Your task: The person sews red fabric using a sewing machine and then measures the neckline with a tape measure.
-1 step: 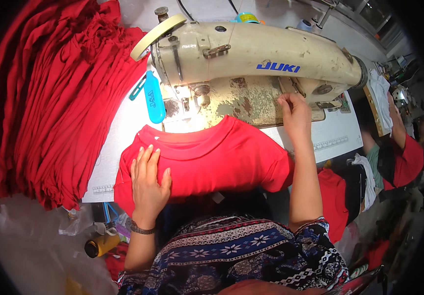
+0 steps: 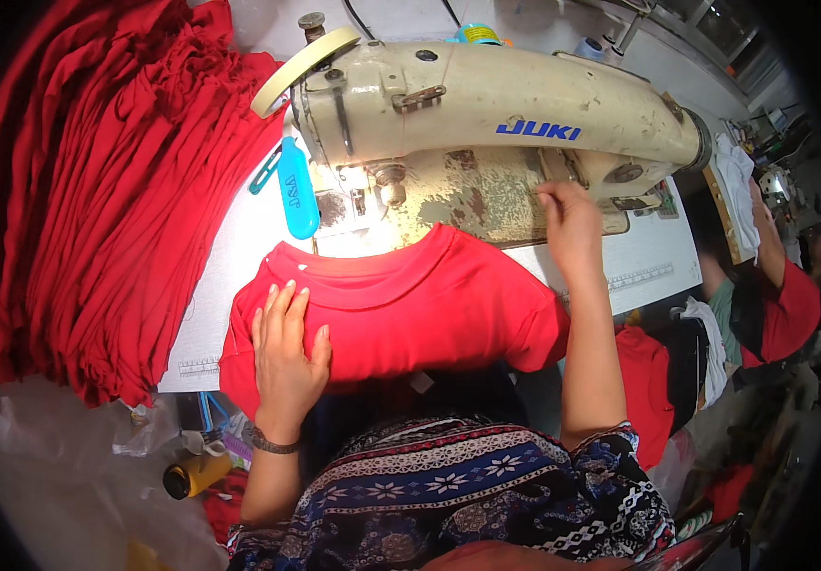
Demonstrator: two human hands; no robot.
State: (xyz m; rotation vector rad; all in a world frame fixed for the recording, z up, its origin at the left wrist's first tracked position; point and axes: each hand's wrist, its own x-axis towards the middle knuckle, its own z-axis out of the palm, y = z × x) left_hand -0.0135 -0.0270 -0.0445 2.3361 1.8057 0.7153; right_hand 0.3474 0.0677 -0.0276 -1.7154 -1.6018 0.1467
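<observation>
A red T-shirt (image 2: 401, 328) with a ribbed round collar is spread across the front of the sewing table, its neck opening toward the sewing machine (image 2: 496, 100). My left hand (image 2: 288, 347) rests flat on the shirt's left shoulder, just below the collar, fingers extended. Beyond the right sleeve, my right hand (image 2: 572, 219) is over the machine bed (image 2: 472, 195), close to the base of the machine's arm. Its thumb and fingertips are pinched together; whatever they hold, if anything, is too small to make out.
A large heap of red fabric (image 2: 115, 190) covers the table's left side. A blue-handled tool (image 2: 298, 190) hangs beside the needle area, near a yellow tape roll (image 2: 304, 71) on the machine head. At right, another person's arm (image 2: 768, 228) appears beside more red cloth. A yellow bottle (image 2: 196, 473) is below left.
</observation>
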